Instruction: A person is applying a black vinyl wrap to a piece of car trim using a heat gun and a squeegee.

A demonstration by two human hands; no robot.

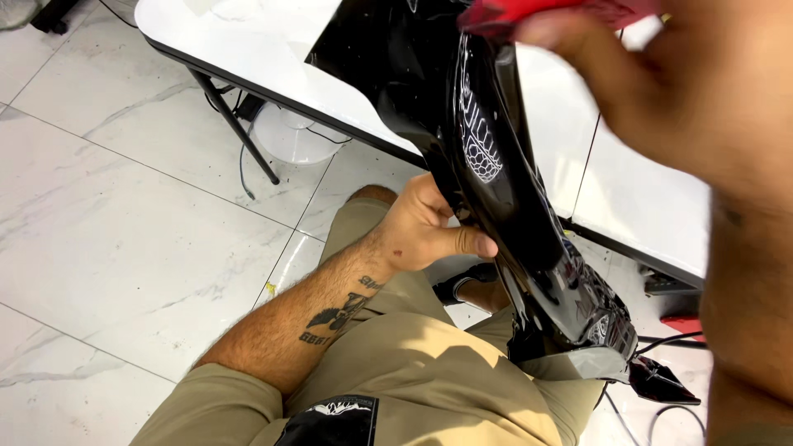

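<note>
The head view looks down on a glossy floor (124, 223) of pale veined marble tiles; above it a white, smooth-topped table (248, 58) stands on thin black metal legs, with a round white tub (293, 136) and loose cables beneath it. Lower down, a bare forearm with a dark tattoo crosses tan shorts (429, 380) of soft matte cloth; the left hand (425, 231) is closed around the edge of a black plastic bag (504, 215), thumb pressed flat on the front, fingers curled out of sight behind it. The bag is long, slick and shiny, creased and tapering, printed with a white scale-like pattern; it hangs tilted in front of the table, from the upper middle down toward the right knee, where its wrinkled lower end rests near a black pointed scrap (661, 384). At the top right the right hand (702, 91), blurred and very near, pinches something red (537, 12) at the bag's upper end; how tightly cannot be told.
</note>
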